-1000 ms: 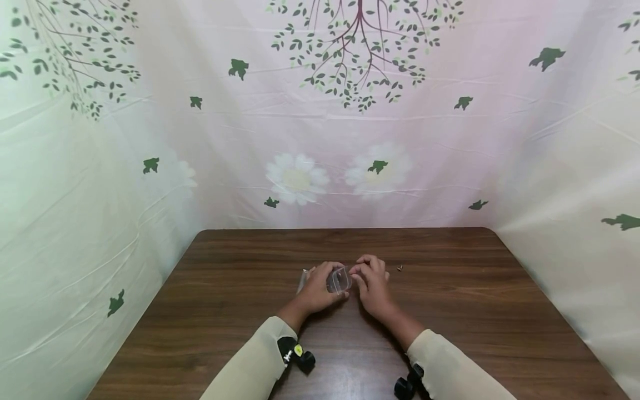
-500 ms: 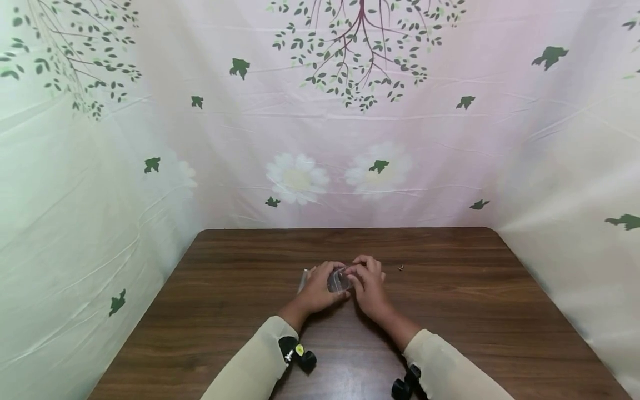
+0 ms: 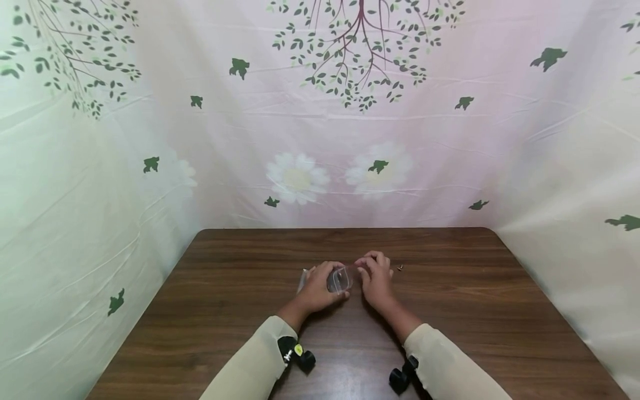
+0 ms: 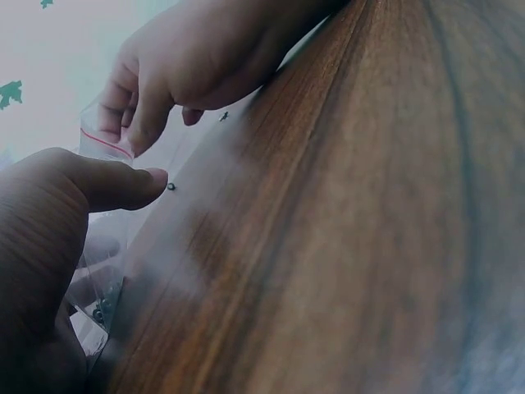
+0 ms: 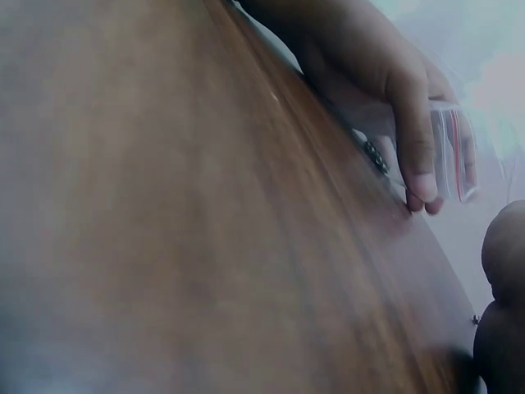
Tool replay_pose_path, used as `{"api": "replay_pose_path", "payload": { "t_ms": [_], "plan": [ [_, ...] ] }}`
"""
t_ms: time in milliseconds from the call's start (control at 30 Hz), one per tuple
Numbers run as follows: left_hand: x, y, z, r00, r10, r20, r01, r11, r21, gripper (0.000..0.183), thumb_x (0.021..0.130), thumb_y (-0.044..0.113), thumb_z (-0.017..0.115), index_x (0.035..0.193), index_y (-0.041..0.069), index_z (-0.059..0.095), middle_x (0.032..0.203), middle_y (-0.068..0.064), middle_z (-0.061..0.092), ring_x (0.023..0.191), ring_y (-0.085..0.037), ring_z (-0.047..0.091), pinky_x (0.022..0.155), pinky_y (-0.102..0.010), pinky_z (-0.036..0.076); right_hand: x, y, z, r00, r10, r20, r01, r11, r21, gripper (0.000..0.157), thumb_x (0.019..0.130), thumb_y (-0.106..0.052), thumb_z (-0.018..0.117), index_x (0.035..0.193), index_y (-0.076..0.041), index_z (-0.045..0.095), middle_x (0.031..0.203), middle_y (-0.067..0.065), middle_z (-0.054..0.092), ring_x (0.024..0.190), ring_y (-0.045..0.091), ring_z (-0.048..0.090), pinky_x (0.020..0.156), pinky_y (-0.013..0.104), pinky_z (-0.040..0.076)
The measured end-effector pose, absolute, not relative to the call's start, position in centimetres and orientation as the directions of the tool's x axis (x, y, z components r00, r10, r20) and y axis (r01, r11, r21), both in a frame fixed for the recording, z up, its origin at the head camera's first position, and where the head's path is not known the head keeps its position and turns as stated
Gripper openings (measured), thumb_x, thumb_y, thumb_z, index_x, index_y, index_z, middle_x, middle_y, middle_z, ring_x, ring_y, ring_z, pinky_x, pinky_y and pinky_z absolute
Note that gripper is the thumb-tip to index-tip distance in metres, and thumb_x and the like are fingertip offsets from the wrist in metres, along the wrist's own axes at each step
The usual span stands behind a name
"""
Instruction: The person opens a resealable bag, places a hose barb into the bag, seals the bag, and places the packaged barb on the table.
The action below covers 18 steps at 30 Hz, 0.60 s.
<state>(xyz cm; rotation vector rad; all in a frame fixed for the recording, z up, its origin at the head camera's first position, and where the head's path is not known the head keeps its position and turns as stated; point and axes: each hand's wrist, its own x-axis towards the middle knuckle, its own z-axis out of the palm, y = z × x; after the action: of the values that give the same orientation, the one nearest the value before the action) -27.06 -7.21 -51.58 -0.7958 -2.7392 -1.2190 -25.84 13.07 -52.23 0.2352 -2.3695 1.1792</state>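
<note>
My left hand (image 3: 316,290) grips a clear zip-lock bag (image 3: 340,280), its fingers behind and thumb in front, keeping the mouth toward the right. A red line runs along the bag's rim in both wrist views. Small dark metal pieces (image 4: 100,313) lie at the bag's bottom. Just right of the bag's mouth is my right hand (image 3: 376,280), fingers loosely bent with a gap between thumb and forefinger; nothing shows between them. A small screw-like metal piece (image 3: 400,268) lies on the table beyond the right fingers. Another tiny dark piece (image 4: 171,187) shows beside the left thumb tip.
The brown wooden table (image 3: 240,311) extends around both hands. A printed cloth (image 3: 325,133) with leaves, flowers and birds hangs behind it and at both sides. Black wrist cameras (image 3: 306,362) sit at both cuffs.
My right hand went left to the bag's mouth half a second ago, its fingertips over the opening, and now has drawn back right. The left hand and bag stay in place.
</note>
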Motion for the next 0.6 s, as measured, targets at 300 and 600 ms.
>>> {"api": "replay_pose_path", "payload": {
  "t_ms": [300,600],
  "plan": [
    [-26.9,-7.3,-51.5,-0.868,0.443,0.225,0.466,0.569,0.677,0.067,0.087,0.03,0.093,0.144,0.018,0.06,0.135,-0.004,0.069,0.123,-0.023,0.063,0.124,-0.06,0.033,-27.0,14.0,-52.4,-0.908,0.118,0.403,-0.245,0.63,-0.737,0.014,0.099,0.002,0.071,0.112,-0.002,0.073,0.134,0.02,0.057,0.136,0.044,0.045,0.112,0.067,0.028],
    [-26.9,-7.3,-51.5,-0.87,0.441,0.22,0.461,0.569,0.68,0.068,0.087,0.03,0.093,0.145,0.018,0.06,0.136,-0.005,0.069,0.123,-0.024,0.063,0.125,-0.06,0.032,-27.2,16.0,-52.3,-0.896,0.192,0.4,-0.19,0.649,-0.736,0.017,0.098,0.005,0.069,0.114,-0.001,0.073,0.134,0.021,0.056,0.137,0.045,0.044,0.11,0.067,0.027]
  ]
}}
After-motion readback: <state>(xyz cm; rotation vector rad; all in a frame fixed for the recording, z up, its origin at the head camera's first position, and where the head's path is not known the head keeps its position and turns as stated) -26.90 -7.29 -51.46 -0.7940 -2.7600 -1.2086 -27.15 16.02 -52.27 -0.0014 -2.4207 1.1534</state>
